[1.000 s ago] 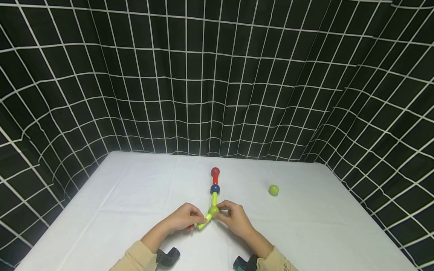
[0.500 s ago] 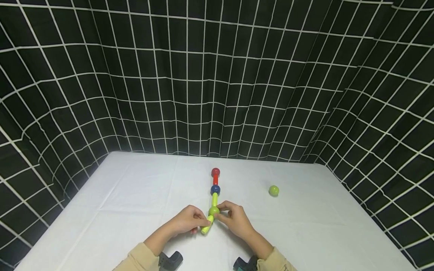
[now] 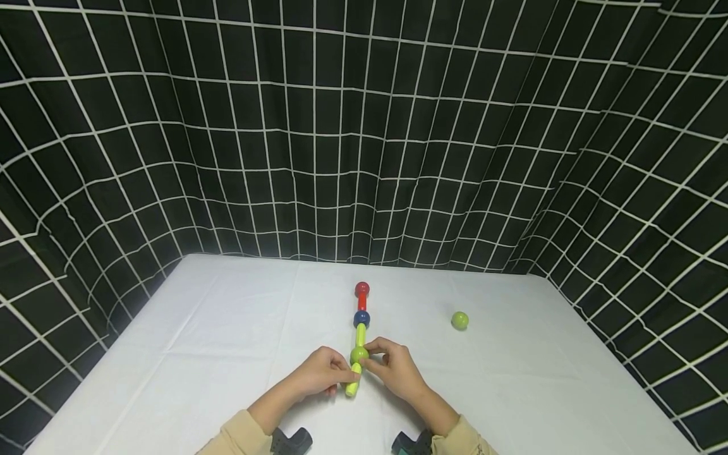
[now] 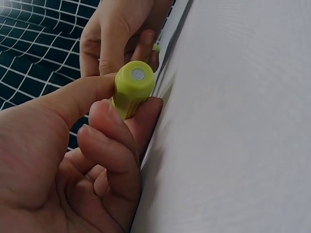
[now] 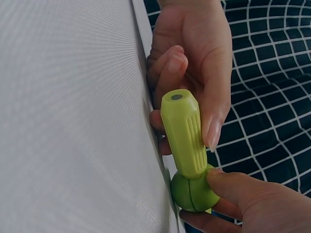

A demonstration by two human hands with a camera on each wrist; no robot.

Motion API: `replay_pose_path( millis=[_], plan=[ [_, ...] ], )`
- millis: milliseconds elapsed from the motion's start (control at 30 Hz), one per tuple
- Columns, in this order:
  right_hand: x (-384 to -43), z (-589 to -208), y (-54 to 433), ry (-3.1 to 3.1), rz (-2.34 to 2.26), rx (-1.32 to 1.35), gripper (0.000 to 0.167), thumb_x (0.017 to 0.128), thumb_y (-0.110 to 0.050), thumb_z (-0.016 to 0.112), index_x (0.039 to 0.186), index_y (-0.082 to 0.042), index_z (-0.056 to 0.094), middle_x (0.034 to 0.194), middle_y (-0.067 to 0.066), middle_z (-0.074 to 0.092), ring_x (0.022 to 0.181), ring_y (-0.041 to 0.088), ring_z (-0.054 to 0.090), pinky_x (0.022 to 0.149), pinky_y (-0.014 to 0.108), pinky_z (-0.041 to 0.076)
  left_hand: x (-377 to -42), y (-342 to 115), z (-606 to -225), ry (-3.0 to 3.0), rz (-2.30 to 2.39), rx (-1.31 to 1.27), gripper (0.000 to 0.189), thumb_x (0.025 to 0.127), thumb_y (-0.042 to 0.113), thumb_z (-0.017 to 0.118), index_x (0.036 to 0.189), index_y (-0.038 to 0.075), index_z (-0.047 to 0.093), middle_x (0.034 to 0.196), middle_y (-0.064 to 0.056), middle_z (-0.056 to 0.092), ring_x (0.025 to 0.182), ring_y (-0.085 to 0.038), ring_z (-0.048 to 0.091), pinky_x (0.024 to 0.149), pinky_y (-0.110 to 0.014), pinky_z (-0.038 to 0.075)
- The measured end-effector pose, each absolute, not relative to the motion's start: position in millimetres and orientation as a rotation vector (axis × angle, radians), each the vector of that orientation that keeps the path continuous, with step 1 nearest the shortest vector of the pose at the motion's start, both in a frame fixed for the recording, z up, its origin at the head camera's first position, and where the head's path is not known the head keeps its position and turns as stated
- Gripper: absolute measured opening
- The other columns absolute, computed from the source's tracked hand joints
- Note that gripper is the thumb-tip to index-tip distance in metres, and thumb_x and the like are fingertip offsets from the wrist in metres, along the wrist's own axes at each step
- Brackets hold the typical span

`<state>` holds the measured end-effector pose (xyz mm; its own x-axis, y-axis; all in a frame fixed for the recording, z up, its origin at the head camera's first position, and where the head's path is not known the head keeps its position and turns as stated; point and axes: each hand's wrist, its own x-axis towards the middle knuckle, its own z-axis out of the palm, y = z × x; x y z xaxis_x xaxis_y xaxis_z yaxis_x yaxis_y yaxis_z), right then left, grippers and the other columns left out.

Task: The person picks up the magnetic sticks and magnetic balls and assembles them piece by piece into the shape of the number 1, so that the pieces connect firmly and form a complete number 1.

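A straight chain lies on the white table: red ball (image 3: 362, 289), red rod (image 3: 362, 302), blue ball (image 3: 361, 318), yellow-green rod (image 3: 361, 335) and green ball (image 3: 359, 355). My right hand (image 3: 396, 368) pinches that green ball between thumb and fingers. Between thumb and fingers, my left hand (image 3: 321, 374) holds a second yellow-green rod (image 5: 183, 133), ribbed along its side. One end of it meets the green ball in the right wrist view. A grey metal disc (image 4: 138, 74) shows in its free end, seen from the left wrist.
Another green ball (image 3: 460, 320) sits apart on the table (image 3: 512, 379), to the right of the chain. Dark wrist devices (image 3: 291, 441) show below both hands. A black curtain (image 3: 352, 158) with a white grid surrounds the table.
My left hand has swung the held rod rightward and toward my body, from a slant at the green ball to nearly in line with the chain. The right hand stays at the ball.
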<state>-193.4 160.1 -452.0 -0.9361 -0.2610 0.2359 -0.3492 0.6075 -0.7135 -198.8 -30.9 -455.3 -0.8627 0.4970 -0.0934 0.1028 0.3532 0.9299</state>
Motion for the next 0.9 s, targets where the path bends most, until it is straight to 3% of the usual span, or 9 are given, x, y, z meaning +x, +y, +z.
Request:
replay_pose_path(
  millis=[233,400,600,733,900],
  plan=[
    [-192.3,-451.1,160.2,-2.718,1.258,0.512,0.021,0.082,-0.02,0.071,0.099,-0.009,0.066,0.096,0.006,0.071,0.058,0.002,0.04,0.049,0.017,0.036,-197.0,-27.2,-455.3,2.223,1.54,0.503,0.024,0.08,0.028,0.07,0.074,0.005,0.068,0.048,0.006,0.05,0.037,-0.003,0.039,0.038,-0.014,0.031],
    [-191.9,-450.2,159.9,-2.719,1.249,0.507,0.021,0.082,-0.021,0.071,0.099,-0.009,0.066,0.097,0.006,0.071,0.061,0.004,0.043,0.05,0.017,0.037,-195.9,-27.1,-453.8,2.225,1.542,0.506,0.024,0.08,0.028,0.07,0.074,0.005,0.067,0.048,0.006,0.049,0.037,-0.003,0.039,0.038,-0.014,0.031],
    [-191.3,-450.3,159.9,-2.709,1.275,0.517,0.021,0.082,-0.02,0.07,0.099,-0.008,0.066,0.098,0.006,0.07,0.076,0.006,0.052,0.056,0.017,0.04,-195.5,-27.5,-454.0,2.221,1.543,0.515,0.024,0.081,0.028,0.07,0.074,0.005,0.067,0.048,0.006,0.049,0.037,-0.003,0.039,0.038,-0.014,0.031],
    [-191.4,-450.8,159.9,-2.704,1.283,0.526,0.02,0.083,-0.019,0.07,0.099,-0.008,0.066,0.098,0.005,0.07,0.075,0.006,0.051,0.056,0.017,0.041,-195.7,-27.5,-454.5,2.22,1.543,0.521,0.024,0.081,0.027,0.07,0.074,0.005,0.067,0.048,0.006,0.049,0.037,-0.003,0.04,0.038,-0.014,0.031],
    [-191.8,-451.4,159.9,-2.701,1.281,0.526,0.021,0.082,-0.02,0.07,0.099,-0.008,0.066,0.098,0.005,0.07,0.085,0.013,0.058,0.063,0.018,0.043,-196.4,-27.7,-455.3,2.216,1.547,0.52,0.025,0.08,0.028,0.07,0.074,0.004,0.067,0.048,0.006,0.049,0.037,-0.003,0.039,0.037,-0.014,0.031]
  ],
)
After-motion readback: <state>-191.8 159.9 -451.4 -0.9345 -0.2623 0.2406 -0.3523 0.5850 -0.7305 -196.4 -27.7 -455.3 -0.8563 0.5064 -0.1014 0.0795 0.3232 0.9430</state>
